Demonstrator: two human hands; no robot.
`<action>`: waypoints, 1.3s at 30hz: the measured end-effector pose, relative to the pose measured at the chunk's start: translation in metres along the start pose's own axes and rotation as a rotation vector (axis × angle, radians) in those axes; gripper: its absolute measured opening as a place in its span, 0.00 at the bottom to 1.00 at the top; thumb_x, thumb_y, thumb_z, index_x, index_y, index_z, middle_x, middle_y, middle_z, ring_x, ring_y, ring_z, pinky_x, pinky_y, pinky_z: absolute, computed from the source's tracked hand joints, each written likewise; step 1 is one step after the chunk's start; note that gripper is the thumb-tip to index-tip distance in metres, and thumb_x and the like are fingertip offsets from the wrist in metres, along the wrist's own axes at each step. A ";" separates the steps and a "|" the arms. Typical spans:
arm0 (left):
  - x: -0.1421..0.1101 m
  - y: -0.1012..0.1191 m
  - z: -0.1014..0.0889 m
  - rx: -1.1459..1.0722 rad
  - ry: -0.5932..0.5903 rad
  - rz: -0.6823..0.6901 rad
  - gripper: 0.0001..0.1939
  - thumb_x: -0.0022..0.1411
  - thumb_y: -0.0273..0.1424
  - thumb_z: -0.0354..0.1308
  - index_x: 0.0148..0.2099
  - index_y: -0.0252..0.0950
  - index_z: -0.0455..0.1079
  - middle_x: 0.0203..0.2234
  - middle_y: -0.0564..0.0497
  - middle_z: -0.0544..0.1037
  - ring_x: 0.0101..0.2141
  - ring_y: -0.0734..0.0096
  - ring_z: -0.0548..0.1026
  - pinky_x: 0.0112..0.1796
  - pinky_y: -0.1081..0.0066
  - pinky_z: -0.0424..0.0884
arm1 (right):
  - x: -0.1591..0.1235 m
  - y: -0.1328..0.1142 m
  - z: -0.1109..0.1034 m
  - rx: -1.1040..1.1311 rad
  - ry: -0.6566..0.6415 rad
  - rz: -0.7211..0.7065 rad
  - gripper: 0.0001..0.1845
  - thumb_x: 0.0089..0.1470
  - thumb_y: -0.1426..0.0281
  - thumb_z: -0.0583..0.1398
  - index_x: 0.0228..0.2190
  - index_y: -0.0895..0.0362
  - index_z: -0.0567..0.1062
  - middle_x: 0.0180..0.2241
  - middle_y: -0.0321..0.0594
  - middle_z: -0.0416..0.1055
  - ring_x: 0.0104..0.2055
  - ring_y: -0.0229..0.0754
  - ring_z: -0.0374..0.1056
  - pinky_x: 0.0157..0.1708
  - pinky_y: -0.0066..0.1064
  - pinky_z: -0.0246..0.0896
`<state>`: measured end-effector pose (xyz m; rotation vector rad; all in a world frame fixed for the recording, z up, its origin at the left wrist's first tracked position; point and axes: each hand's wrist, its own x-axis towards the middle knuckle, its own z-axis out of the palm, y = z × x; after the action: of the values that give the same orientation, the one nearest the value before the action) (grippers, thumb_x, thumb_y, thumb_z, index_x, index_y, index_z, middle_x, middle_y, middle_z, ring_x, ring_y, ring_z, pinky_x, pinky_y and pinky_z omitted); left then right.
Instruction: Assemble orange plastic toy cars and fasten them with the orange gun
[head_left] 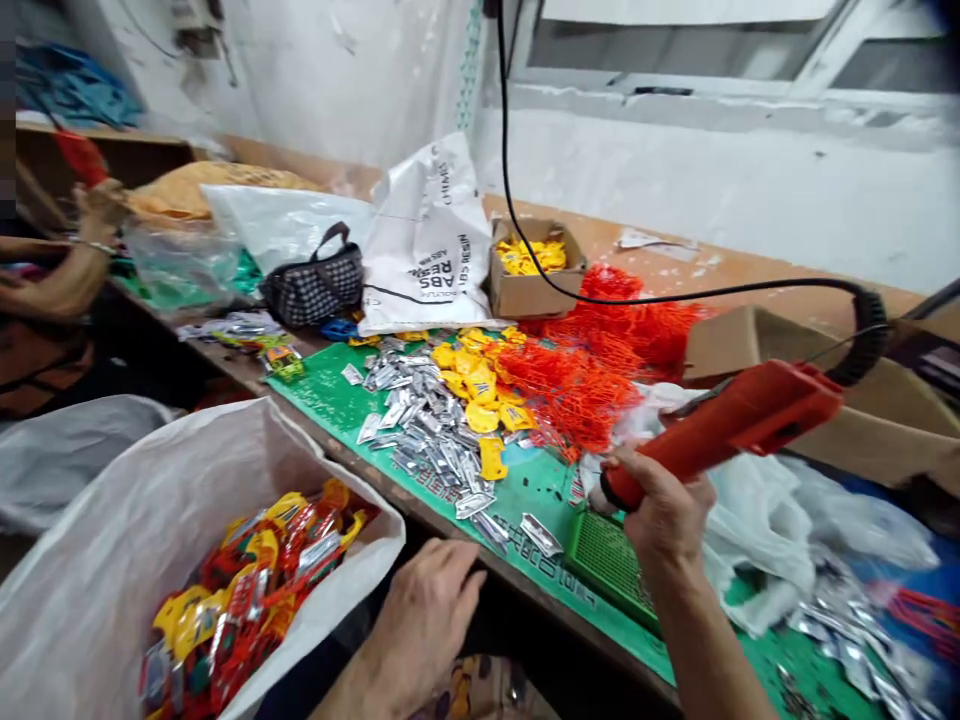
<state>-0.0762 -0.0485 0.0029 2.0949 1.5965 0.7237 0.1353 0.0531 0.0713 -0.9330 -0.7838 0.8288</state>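
Note:
My right hand (667, 505) is wrapped round a red electric screwdriver (720, 425), whose tip end points down left over a green plastic basket (611, 565). A black cable runs from its rear end. My left hand (431, 590) is at the table's front edge, fingers loosely bent and slightly apart, with nothing visible in it. Beside it stands an open white sack (330, 470) holding yellow, red and silver plastic pieces (262, 580). On the green mat lie silver pieces (427, 425), yellow plastic parts (480, 385) and a heap of thin orange-red strands (570, 390).
Behind stand a cardboard box (532, 290) of yellow parts, a white printed bag (427, 250) and a checkered pouch (315, 285). Clear plastic bags (757, 530) and an open carton (832, 400) are at right. Another person's hand (101, 210) grips a red tool at far left.

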 end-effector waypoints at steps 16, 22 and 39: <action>0.095 0.034 0.053 0.470 -0.382 0.179 0.16 0.64 0.20 0.49 0.40 0.36 0.78 0.44 0.41 0.78 0.46 0.49 0.74 0.40 0.59 0.74 | 0.056 0.005 -0.107 -0.340 0.265 -0.124 0.24 0.29 0.67 0.74 0.31 0.59 0.73 0.26 0.31 0.73 0.21 0.36 0.68 0.23 0.29 0.65; 0.134 0.036 0.034 0.493 -0.320 0.258 0.21 0.60 0.15 0.48 0.47 0.38 0.76 0.44 0.44 0.78 0.45 0.57 0.75 0.42 0.63 0.72 | 0.055 0.012 -0.105 -0.338 0.180 -0.070 0.25 0.31 0.65 0.74 0.33 0.59 0.73 0.26 0.32 0.73 0.22 0.37 0.67 0.23 0.31 0.64; 0.237 0.032 0.073 0.573 -0.174 0.447 0.05 0.60 0.24 0.61 0.40 0.32 0.75 0.38 0.41 0.78 0.46 0.53 0.74 0.45 0.56 0.71 | 0.065 -0.008 -0.122 -0.470 0.172 -0.104 0.21 0.35 0.63 0.70 0.33 0.58 0.72 0.26 0.32 0.70 0.24 0.37 0.66 0.28 0.32 0.63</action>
<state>0.0433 0.1709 0.0026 2.8899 1.3568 0.1992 0.2713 0.0627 0.0452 -1.3480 -0.8850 0.4700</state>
